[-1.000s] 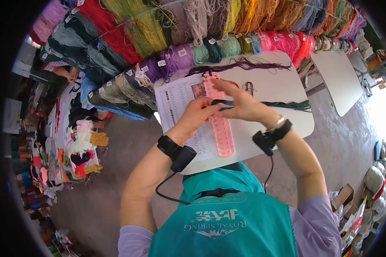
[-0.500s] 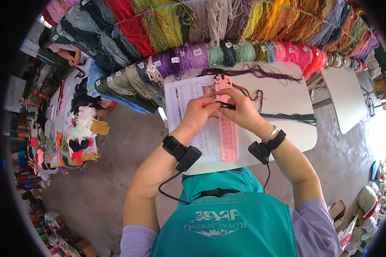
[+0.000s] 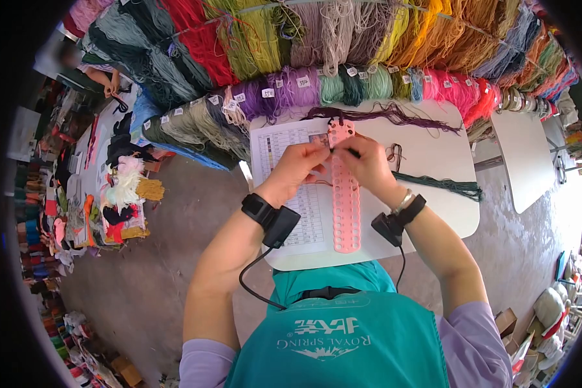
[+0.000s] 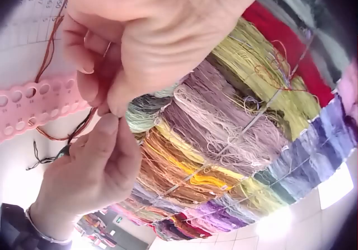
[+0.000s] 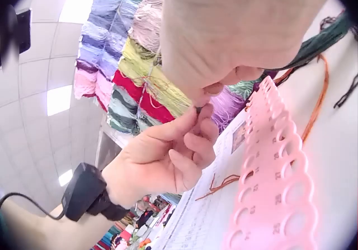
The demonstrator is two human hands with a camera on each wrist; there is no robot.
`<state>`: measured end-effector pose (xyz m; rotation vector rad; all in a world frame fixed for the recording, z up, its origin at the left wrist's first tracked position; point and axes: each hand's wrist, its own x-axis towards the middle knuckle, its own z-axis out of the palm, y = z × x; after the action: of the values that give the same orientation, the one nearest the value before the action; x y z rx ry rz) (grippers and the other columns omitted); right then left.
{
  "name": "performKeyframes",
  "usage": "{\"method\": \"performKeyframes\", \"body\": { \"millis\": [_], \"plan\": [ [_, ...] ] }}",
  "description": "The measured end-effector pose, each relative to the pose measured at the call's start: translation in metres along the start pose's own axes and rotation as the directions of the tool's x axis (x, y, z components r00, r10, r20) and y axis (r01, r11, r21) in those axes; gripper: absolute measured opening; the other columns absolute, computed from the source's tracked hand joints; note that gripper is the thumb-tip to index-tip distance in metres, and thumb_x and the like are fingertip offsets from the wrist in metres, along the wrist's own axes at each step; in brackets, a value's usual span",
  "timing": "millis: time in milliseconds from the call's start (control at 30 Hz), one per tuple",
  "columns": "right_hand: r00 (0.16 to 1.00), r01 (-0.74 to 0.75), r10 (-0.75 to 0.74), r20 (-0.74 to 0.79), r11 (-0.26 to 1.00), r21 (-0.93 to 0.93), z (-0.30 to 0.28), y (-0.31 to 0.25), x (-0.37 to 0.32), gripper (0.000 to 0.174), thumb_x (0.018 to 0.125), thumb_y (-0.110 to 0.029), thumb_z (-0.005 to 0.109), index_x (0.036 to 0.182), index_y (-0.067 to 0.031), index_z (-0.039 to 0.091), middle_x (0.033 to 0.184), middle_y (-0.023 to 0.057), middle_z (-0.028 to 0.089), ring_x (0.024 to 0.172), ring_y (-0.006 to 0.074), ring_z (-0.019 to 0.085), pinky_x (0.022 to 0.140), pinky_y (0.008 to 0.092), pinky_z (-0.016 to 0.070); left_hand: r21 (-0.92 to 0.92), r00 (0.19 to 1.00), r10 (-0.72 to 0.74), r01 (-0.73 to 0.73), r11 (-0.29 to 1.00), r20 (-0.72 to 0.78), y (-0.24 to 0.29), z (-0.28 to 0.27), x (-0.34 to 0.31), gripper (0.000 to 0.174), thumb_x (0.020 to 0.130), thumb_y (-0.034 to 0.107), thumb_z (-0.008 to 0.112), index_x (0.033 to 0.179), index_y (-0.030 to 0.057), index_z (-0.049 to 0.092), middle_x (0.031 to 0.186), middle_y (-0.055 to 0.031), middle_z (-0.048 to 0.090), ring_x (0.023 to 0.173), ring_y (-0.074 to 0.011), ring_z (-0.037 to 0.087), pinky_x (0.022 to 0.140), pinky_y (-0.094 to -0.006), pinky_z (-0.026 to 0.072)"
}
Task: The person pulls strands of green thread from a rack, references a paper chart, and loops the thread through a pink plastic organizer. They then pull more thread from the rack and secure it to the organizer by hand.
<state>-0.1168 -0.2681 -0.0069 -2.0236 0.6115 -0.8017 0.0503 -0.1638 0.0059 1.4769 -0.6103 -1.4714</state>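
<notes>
A long pink plastic thread organizer with a row of holes lies on the white table, over a printed colour chart. Both hands meet above its far end. My left hand and right hand pinch a dark green thread between their fingertips. In the left wrist view the thumbs and fingertips press together beside the organizer. The right wrist view shows the same pinch above the organizer. A brown-orange thread lies by it.
Rows of coloured thread skeins hang at the table's far edge. A purple thread bundle and a dark green bundle lie on the table. A cluttered workbench stands to the left, a second white table to the right.
Both hands have moved from the middle of the organizer up to its far end and come closer together. The dark green thread between them has been drawn short.
</notes>
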Motion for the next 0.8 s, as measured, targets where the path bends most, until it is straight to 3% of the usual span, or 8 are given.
{"method": "performKeyframes", "body": {
  "millis": [100, 133, 333, 533, 800],
  "plan": [
    [0.950, -0.302, 0.311, -0.018, 0.935, 0.185, 0.006, 0.031, 0.019, 0.011, 0.084, -0.006, 0.064, 0.093, 0.0002, 0.068, 0.072, 0.0060, 0.065, 0.060, 0.0109, 0.056, 0.056, 0.0272, 0.0468, -0.033, 0.995, 0.030, -0.033, 0.999, -0.096, 0.003, 0.013, 0.006, 0.032, 0.098, 0.024, 0.057, 0.122, 0.0035, 0.059, 0.112, -0.0060, 0.064, 0.079, -0.0119, 0.063, 0.065, -0.0239, 0.0479],
    [0.942, -0.323, 0.336, -0.020, 0.919, 0.225, 0.010, 0.040, 0.022, 0.012, 0.085, -0.008, 0.064, 0.092, 0.0008, 0.067, 0.071, 0.0027, 0.064, 0.061, 0.0073, 0.053, 0.055, 0.0262, 0.0448, -0.054, 0.993, 0.038, -0.044, 0.998, -0.113, 0.004, 0.014, 0.009, 0.033, 0.099, 0.023, 0.055, 0.125, 0.0027, 0.057, 0.115, -0.0071, 0.063, 0.079, -0.0129, 0.064, 0.066, -0.0242, 0.0490],
    [0.953, -0.299, 0.302, -0.005, 0.945, 0.135, 0.014, 0.052, 0.021, 0.012, 0.082, -0.010, 0.065, 0.089, -0.0006, 0.067, 0.070, 0.0059, 0.064, 0.060, 0.0098, 0.055, 0.057, 0.0276, 0.0468, -0.124, 0.995, 0.004, -0.016, 0.992, -0.098, -0.011, 0.012, 0.036, 0.031, 0.098, 0.012, 0.050, 0.128, 0.0037, 0.055, 0.107, -0.0077, 0.062, 0.078, -0.0152, 0.064, 0.066, -0.0257, 0.0533],
    [0.946, -0.318, 0.321, -0.035, 0.945, 0.080, 0.008, 0.046, 0.020, 0.013, 0.080, -0.011, 0.065, 0.088, -0.0014, 0.066, 0.070, 0.0077, 0.065, 0.060, 0.0125, 0.058, 0.057, 0.0293, 0.0482, 0.036, 0.990, 0.058, -0.053, 0.998, -0.127, -0.004, 0.021, 0.036, 0.024, 0.097, 0.011, 0.051, 0.119, 0.0022, 0.056, 0.098, -0.0070, 0.061, 0.067, -0.0130, 0.061, 0.061, -0.0255, 0.0519],
    [0.955, -0.292, 0.294, -0.043, 0.955, 0.045, 0.006, 0.043, 0.017, 0.015, 0.080, -0.013, 0.066, 0.090, -0.0020, 0.064, 0.071, 0.0089, 0.064, 0.062, 0.0156, 0.060, 0.060, 0.0303, 0.0498, 0.007, 0.996, 0.014, -0.014, 1.000, -0.090, -0.006, 0.023, 0.046, 0.023, 0.097, 0.012, 0.052, 0.118, 0.0026, 0.058, 0.092, -0.0038, 0.062, 0.066, -0.0105, 0.060, 0.062, -0.0238, 0.0506]
  ]
}}
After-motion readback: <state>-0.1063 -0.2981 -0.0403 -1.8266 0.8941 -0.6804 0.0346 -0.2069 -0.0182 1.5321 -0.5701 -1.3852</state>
